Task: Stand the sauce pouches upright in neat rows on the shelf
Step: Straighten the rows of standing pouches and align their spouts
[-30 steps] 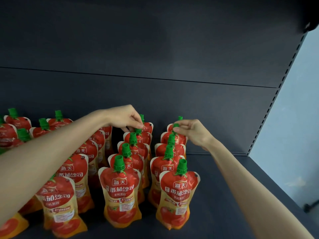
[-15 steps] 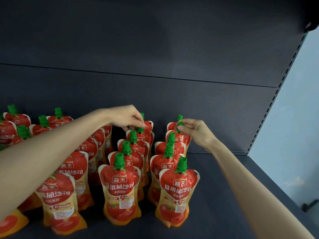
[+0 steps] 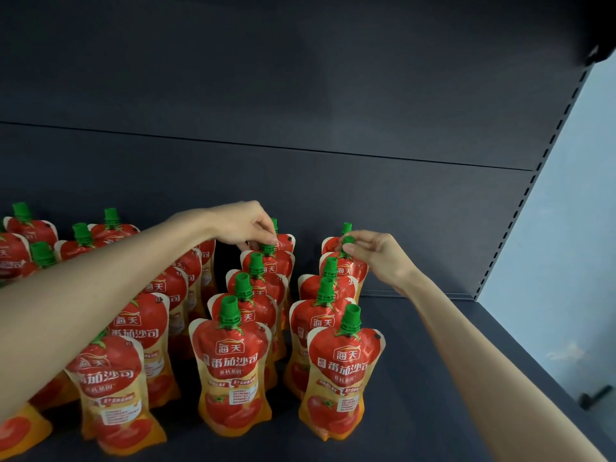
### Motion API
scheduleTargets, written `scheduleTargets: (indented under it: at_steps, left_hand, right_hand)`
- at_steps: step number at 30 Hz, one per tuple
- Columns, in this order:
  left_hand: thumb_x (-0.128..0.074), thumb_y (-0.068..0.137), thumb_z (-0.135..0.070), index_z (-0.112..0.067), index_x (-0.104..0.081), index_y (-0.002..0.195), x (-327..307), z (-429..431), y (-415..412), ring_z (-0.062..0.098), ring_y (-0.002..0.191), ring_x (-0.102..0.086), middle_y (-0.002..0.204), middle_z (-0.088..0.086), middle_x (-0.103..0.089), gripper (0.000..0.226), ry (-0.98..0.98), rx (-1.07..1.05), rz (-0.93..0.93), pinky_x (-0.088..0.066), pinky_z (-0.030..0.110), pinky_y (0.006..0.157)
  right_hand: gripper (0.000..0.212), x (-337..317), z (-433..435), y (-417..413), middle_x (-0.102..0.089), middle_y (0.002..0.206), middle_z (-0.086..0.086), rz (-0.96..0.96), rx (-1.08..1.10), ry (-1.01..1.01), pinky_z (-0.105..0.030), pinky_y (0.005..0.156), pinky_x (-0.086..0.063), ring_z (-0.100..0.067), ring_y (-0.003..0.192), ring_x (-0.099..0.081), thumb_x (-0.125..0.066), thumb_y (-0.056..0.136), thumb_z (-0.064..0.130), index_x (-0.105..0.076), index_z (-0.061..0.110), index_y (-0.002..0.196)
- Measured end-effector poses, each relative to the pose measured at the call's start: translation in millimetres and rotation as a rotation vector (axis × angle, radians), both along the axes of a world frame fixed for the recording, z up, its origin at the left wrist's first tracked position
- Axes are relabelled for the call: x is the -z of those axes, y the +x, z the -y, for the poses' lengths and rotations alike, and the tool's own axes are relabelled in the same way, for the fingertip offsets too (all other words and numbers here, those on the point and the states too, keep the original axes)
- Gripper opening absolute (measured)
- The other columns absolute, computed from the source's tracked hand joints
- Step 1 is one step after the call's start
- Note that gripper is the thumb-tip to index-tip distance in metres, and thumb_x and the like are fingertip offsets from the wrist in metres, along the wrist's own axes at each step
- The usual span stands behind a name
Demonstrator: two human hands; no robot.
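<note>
Sauce pouches (image 3: 233, 361) stand upright on the dark shelf (image 3: 433, 378) in rows that run from its front edge toward the rear panel (image 3: 333, 201). More rows on the left are partly hidden by the left forearm. Both arms reach over the front pouches to the second place from the back. There the left hand (image 3: 243, 221) has its grip closed from above on the green cap (image 3: 267, 249) of the middle-row pouch (image 3: 268, 269). The right hand (image 3: 376, 255) pinches the matching cap (image 3: 348, 241) of the right-row pouch (image 3: 343, 271) in the same way. Compared with a second ago, both hands sit in almost the same places. The two held pouches, though, have been drawn a little to the right and straighter, so their brand marks now show more plainly above the caps in front. I judge this to be a squaring-up of pouches already placed, not a new placement, and these two rows look nearly done. On the nearest pouches the red-boxed brand reads 海天, with 番茄沙司 in large white characters below it and 非转基因 under that. The finer print is too small to read. On the two held pouches only 海天 can be made out.
</note>
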State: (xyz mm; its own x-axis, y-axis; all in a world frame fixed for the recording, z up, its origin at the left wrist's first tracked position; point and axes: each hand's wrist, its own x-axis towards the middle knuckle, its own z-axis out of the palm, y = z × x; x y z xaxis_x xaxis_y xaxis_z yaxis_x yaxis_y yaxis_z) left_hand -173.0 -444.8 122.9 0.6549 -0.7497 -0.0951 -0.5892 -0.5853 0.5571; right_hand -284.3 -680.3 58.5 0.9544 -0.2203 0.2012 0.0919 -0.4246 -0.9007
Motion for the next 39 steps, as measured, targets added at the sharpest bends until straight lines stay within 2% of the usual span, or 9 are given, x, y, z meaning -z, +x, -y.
scheduleTargets:
  at_steps: [5,8,15,21,24,26,31,34,39]
  left_hand:
    - [-0.059,0.090,-0.021,-0.009,-0.069,0.106,0.2,-0.1,0.0,0.017,0.092,-0.068,0.101,0.007,-0.071,0.021,0.006,0.004,0.024,-0.056,0.037,0.085]
    - [-0.059,0.090,-0.021,-0.010,-0.069,0.105,0.9,-0.1,0.5,0.016,0.092,-0.068,0.100,0.005,-0.071,0.021,0.002,0.004,0.030,-0.056,0.037,0.085]
    - [-0.056,0.092,-0.023,-0.008,-0.066,0.108,2.0,-0.3,0.5,0.016,0.096,-0.066,0.103,0.007,-0.070,0.024,0.021,0.021,0.043,-0.055,0.036,0.088]
    - [-0.056,0.090,-0.035,-0.014,-0.064,0.113,-2.6,-7.9,-2.4,0.011,0.104,-0.061,0.110,-0.002,-0.066,0.032,-0.034,0.004,0.125,-0.049,0.028,0.090]
    - [-0.058,0.088,-0.038,-0.019,-0.067,0.105,-10.1,-16.1,-11.5,0.008,0.101,-0.060,0.106,-0.005,-0.066,0.027,-0.131,-0.033,0.251,-0.047,0.029,0.093]
    - [-0.059,0.087,-0.038,-0.019,-0.068,0.103,-13.2,-23.5,-23.3,0.007,0.097,-0.061,0.101,-0.007,-0.067,0.026,-0.166,-0.022,0.241,-0.048,0.028,0.091]
    - [-0.059,0.087,-0.037,-0.020,-0.066,0.108,-7.8,-40.6,-48.7,0.006,0.097,-0.062,0.104,-0.008,-0.067,0.028,-0.003,0.034,0.096,-0.053,0.028,0.086]
    - [-0.058,0.089,-0.032,-0.020,-0.065,0.108,-2.7,-45.3,-53.2,0.004,0.097,-0.061,0.103,-0.008,-0.067,0.023,-0.025,-0.006,0.054,-0.053,0.026,0.084]
    - [-0.058,0.090,-0.025,-0.016,-0.062,0.115,1.3,-47.6,-61.3,0.007,0.098,-0.061,0.104,-0.004,-0.066,0.027,-0.070,-0.087,0.007,-0.052,0.033,0.090]
  right_hand:
    - [0.016,-1.7,0.9,-1.3,-0.070,0.103,-0.009,-0.017,-0.016,0.009,-0.037,0.086,-0.054,-0.026,0.095,-0.068,-0.058,0.090,0.016,-0.064,0.013,0.105]
    - [0.021,-2.8,1.4,-2.3,-0.070,0.103,-0.009,-0.035,-0.017,0.000,-0.039,0.087,-0.054,-0.025,0.095,-0.068,-0.058,0.091,0.017,-0.063,0.010,0.110]
    - [0.017,-5.5,-1.6,-5.7,-0.069,0.105,-0.011,-0.042,0.011,-0.034,-0.038,0.088,-0.054,-0.024,0.095,-0.068,-0.058,0.091,0.019,-0.063,0.015,0.106]
    - [0.036,-9.2,-8.9,-11.7,-0.063,0.118,-0.008,0.055,0.130,-0.100,-0.032,0.084,-0.054,-0.021,0.105,-0.062,-0.064,0.087,0.021,-0.057,0.012,0.121]
    - [0.033,-15.5,-18.7,-27.6,-0.062,0.109,0.002,0.199,0.232,-0.180,-0.010,0.070,-0.048,-0.009,0.098,-0.058,-0.064,0.087,0.024,-0.059,0.012,0.118]
    - [0.026,-21.2,-26.0,-39.3,-0.063,0.105,0.003,0.262,0.240,-0.163,-0.003,0.064,-0.046,-0.005,0.093,-0.058,-0.064,0.087,0.025,-0.063,0.014,0.111]
    - [0.028,-30.4,-47.3,-58.5,-0.069,0.103,0.000,0.063,-0.010,-0.048,-0.011,0.072,-0.052,-0.008,0.092,-0.066,-0.065,0.086,0.030,-0.064,0.017,0.111]
    - [0.033,-26.3,-53.9,-56.7,-0.069,0.108,-0.004,-0.040,-0.059,-0.050,-0.019,0.082,-0.053,-0.011,0.096,-0.067,-0.065,0.086,0.029,-0.063,0.015,0.116]
    - [0.024,-21.2,-57.0,-56.9,-0.070,0.105,-0.005,-0.064,-0.073,-0.070,-0.010,0.072,-0.053,-0.009,0.088,-0.067,-0.060,0.090,0.016,-0.064,0.010,0.113]
